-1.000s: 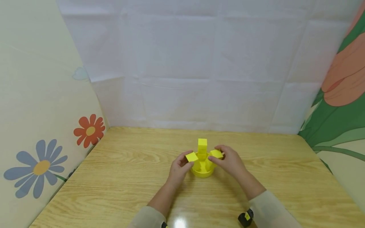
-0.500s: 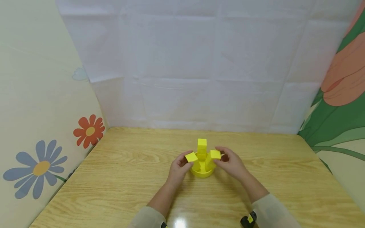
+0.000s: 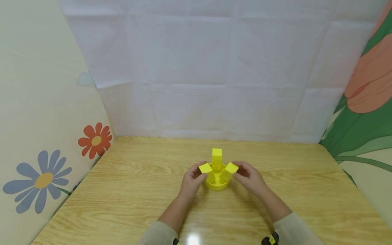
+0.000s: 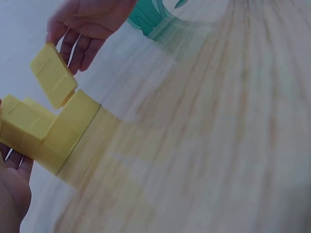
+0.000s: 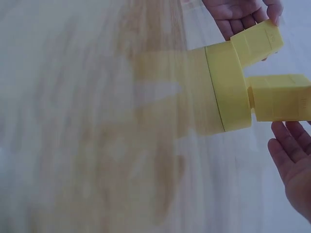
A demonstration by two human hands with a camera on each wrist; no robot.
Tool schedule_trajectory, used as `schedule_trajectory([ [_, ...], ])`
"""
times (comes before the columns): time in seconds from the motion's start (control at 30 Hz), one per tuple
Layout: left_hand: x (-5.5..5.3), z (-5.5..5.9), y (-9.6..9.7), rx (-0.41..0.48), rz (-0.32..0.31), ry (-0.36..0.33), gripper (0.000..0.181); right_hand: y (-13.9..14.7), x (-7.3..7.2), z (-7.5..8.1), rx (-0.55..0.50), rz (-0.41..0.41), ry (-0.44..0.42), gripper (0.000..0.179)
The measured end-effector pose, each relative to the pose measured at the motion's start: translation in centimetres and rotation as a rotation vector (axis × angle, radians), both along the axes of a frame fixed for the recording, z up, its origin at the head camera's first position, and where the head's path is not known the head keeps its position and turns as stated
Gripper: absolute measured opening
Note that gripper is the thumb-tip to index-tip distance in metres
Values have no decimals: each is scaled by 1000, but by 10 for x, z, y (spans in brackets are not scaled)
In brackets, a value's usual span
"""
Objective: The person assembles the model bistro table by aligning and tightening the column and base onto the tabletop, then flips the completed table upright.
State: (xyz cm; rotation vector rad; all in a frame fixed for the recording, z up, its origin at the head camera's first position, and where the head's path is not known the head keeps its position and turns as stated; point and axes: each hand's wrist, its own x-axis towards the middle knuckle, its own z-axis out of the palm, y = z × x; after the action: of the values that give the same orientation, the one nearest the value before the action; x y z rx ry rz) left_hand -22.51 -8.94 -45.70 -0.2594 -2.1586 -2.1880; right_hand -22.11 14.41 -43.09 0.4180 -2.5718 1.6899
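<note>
A round yellow base [image 3: 217, 186] stands on the wooden table with three yellow rectangular blocks rising from it. The back block [image 3: 217, 157] is upright and untouched. My left hand [image 3: 191, 181] holds the left block [image 3: 206, 168] between thumb and fingers. On the other side, my right hand [image 3: 251, 179] has its thumb in front of the right block [image 3: 230, 169] and its fingers behind. In the left wrist view the right block [image 4: 53, 75] leans outward over the rim of the base [image 4: 73, 121]. The right wrist view shows the left block [image 5: 257, 42] leaning outward too.
The wooden table [image 3: 137, 190] spreads out around the base. A white sheet [image 3: 196, 68] hangs behind it. Flower-patterned walls [image 3: 36, 112] stand at both sides.
My right hand has shifted slightly right and nearer, its thumb moving from the right block's left side to its right. That block has turned and leans outward. The left hand stays put.
</note>
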Motion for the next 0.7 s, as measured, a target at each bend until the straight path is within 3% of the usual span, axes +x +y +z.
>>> schedule_trajectory([
  [0.27,-1,-1,-1,17,-17,6,43,-11,0,3,85,-20,-17,50],
  [0.53,-2,-1,-2,20,-27,8,45,-23,1,2,120,-130,6,45],
  [0.7,-1,-1,-2,29,-26,2,44,-19,5,0,88,-69,26,37],
])
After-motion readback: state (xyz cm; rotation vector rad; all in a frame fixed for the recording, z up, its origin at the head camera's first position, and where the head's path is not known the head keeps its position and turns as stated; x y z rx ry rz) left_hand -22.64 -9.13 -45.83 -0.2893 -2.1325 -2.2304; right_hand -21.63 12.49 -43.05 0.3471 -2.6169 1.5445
